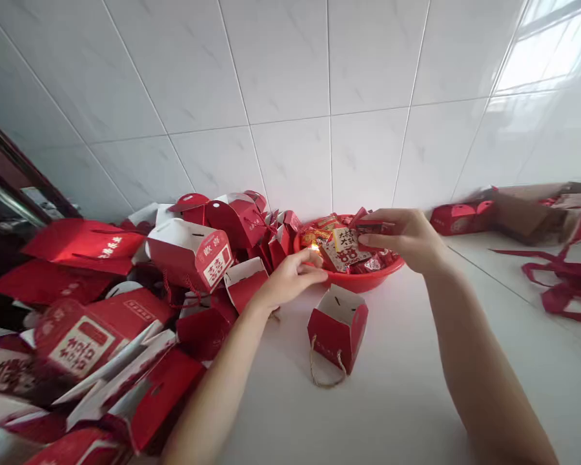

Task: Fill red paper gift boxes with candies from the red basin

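Observation:
My right hand (pixel 404 237) reaches over a red plastic basin (pixel 363 283) filled with wrapped candies (pixel 375 263). Its thumb and fingers close on a dark red wrapped candy (pixel 372 228), partly hidden by the fingers. Beside them a white and yellow packet (pixel 343 244) with red characters lies on top of the heap. My left hand (pixel 295 276) hovers at the basin's left rim, thumb and fingers apart, with nothing in it. Just in front of the basin stands a small red gift box (pixel 336 332), its top open and its twine handle hanging toward me.
Many red gift boxes (pixel 188 252) are piled on the left, some with white double-happiness labels. Magenta ribbon (pixel 569 284) lies on the right of the white table (pixel 407 387). Behind it are more red boxes (pixel 458 218) and a brown carton (pixel 518 216), against a tiled wall (pixel 290 77).

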`<state>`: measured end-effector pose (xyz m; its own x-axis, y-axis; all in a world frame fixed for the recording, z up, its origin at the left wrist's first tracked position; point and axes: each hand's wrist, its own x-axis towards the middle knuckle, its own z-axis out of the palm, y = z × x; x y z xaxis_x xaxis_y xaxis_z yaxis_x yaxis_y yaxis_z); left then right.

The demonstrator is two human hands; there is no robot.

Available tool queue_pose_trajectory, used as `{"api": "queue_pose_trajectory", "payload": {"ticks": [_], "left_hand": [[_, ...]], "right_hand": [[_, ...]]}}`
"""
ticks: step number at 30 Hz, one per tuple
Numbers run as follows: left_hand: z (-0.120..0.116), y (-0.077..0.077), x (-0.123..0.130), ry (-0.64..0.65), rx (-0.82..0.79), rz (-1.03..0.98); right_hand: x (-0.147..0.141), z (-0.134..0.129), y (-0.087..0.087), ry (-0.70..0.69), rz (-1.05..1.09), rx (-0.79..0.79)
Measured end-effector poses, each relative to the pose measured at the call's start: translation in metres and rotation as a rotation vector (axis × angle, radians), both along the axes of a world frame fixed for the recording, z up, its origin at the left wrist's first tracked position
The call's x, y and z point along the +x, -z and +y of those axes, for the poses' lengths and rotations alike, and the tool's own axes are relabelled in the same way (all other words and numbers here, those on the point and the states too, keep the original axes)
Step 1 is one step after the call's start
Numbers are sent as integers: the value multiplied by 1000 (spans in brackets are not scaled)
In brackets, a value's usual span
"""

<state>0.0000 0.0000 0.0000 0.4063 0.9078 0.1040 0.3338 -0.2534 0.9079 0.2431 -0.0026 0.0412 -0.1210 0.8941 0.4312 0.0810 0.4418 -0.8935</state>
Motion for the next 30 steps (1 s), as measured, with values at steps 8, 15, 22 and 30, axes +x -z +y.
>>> {"api": "queue_pose_trajectory", "payload": {"ticks": [8,15,22,30], "left_hand": [[-25,-1,2,165,-25,365],[-27,-7,-2,156,-134,397],[-32,-14,-3,160,-72,501],[-32,-16,-8,165,-71,466]], "right_hand": [[-2,-31,-16,-157,-270,113],[-21,-42,-16,-293,-606,205],[-45,-40,0,-289,-854,226],[-44,-31,3,-341,-892,226]]}}
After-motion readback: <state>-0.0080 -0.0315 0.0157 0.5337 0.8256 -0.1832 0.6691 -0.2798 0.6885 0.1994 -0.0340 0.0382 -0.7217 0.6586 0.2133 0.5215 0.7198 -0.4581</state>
